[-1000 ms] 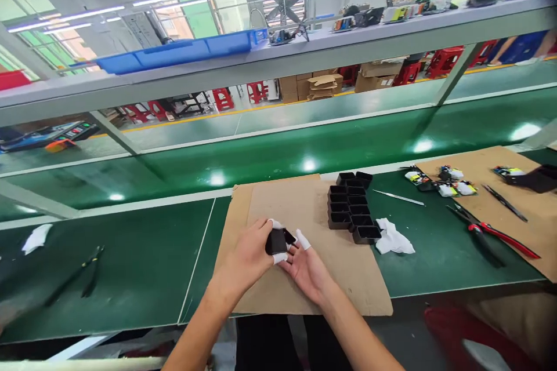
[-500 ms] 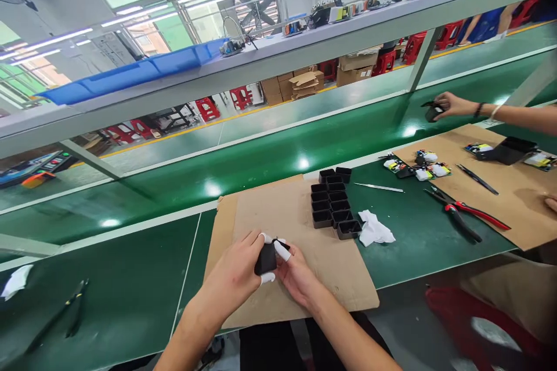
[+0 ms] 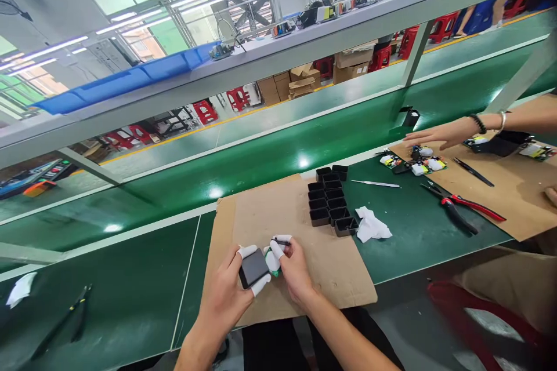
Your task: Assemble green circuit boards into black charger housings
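My left hand [image 3: 224, 288], with white covers on its fingertips, is closed on a black plastic case [image 3: 253, 268] above the cardboard sheet [image 3: 252, 214]. My right hand [image 3: 298, 273], also with white fingertip covers, pinches a small circuit board [image 3: 273, 264] with a green edge and a white part. A dark piece sticks out near its fingertips. The board is close against the case's right side; whether part of it is inside cannot be seen. Farther back on the cardboard, several black open boxes [image 3: 329, 202] stand in rows beside a crumpled white tissue [image 3: 372, 225].
At right lie red-handled pliers [image 3: 462, 208], tweezers [image 3: 473, 172], a thin white tool [image 3: 375, 184] and several circuit boards [image 3: 429, 165]. A co-worker's hand [image 3: 444, 133] reaches over them. Cutters [image 3: 65, 319] and a white scrap [image 3: 21, 288] lie left. A raised shelf [image 3: 261, 52] spans the back.
My left hand has moved left with the case and tilted it, and the green-edged board now shows between my hands. The co-worker's hand has let go of a black object and come nearer.
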`<state>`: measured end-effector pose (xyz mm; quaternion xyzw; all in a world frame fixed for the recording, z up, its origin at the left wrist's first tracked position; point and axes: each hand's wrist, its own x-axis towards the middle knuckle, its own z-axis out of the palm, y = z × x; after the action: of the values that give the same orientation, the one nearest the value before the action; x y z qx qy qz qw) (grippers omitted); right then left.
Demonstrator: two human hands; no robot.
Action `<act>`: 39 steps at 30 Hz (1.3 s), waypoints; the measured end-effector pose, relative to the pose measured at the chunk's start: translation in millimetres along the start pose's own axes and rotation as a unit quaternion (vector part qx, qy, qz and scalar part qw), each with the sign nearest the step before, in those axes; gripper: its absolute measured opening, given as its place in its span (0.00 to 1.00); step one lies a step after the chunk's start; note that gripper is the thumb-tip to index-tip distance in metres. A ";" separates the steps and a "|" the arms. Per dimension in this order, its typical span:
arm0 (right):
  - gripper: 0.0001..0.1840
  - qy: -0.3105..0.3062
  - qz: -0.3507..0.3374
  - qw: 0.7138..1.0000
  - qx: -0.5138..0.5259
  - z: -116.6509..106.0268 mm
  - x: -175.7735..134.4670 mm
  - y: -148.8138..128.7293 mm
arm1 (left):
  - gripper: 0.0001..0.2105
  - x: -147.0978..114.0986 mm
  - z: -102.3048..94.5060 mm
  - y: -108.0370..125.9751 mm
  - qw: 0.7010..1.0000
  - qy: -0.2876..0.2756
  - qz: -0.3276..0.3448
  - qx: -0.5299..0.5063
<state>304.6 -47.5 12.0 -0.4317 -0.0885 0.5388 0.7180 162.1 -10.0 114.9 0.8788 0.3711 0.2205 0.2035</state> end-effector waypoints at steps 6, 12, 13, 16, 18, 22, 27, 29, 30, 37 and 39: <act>0.30 -0.078 -0.035 0.985 -0.151 -21.8 -7.3 -15.0 | 0.28 -48.4 33.0 -33.0 0.966 0.140 -0.189 -0.106; 0.37 -0.168 -0.164 0.866 -0.441 -21.5 -30.1 -25.4 | 0.34 -76.4 69.2 -61.5 0.899 0.212 -0.285 -0.256; 0.36 -0.176 -0.169 0.857 -0.455 -18.1 -32.8 -22.6 | 0.34 -78.3 72.8 -65.0 0.889 0.225 -0.291 -0.273; 0.34 -0.176 -0.175 0.843 -0.478 -6.2 -38.0 -11.8 | 0.33 -83.3 77.3 -73.8 0.860 0.280 -0.296 -0.306; 0.33 -0.173 -0.172 0.821 -0.516 2.2 -39.6 -5.7 | 0.31 -87.1 76.5 -79.0 0.841 0.314 -0.293 -0.330; 0.28 -0.200 -0.181 0.698 -0.663 20.6 -40.7 1.4 | 0.30 -95.4 73.1 -87.4 0.805 0.346 -0.293 -0.383; 0.16 -0.202 -0.179 0.579 -0.770 43.9 -36.6 8.9 | 0.31 -101.7 72.8 -89.1 0.782 0.363 -0.289 -0.415; 0.13 -0.197 -0.186 0.575 -0.772 46.7 -34.3 12.9 | 0.30 -103.1 72.5 -87.9 0.769 0.375 -0.293 -0.428; 0.15 -0.201 -0.199 0.578 -0.766 45.2 -33.4 15.7 | 0.30 -103.7 72.2 -87.3 0.762 0.380 -0.296 -0.433; 0.34 -0.288 -0.345 0.589 -0.671 -0.6 -37.4 51.9 | 0.29 -106.9 70.8 -86.3 0.750 0.378 -0.300 -0.452; 0.36 -0.304 -0.351 0.589 -0.662 -8.9 -39.8 58.9 | 0.29 -106.9 71.3 -86.4 0.749 0.378 -0.295 -0.457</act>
<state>252.8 -83.2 -22.1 -0.5342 -0.7785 0.1379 0.2991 84.8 -47.7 -13.8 0.3721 0.5137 0.6071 0.4786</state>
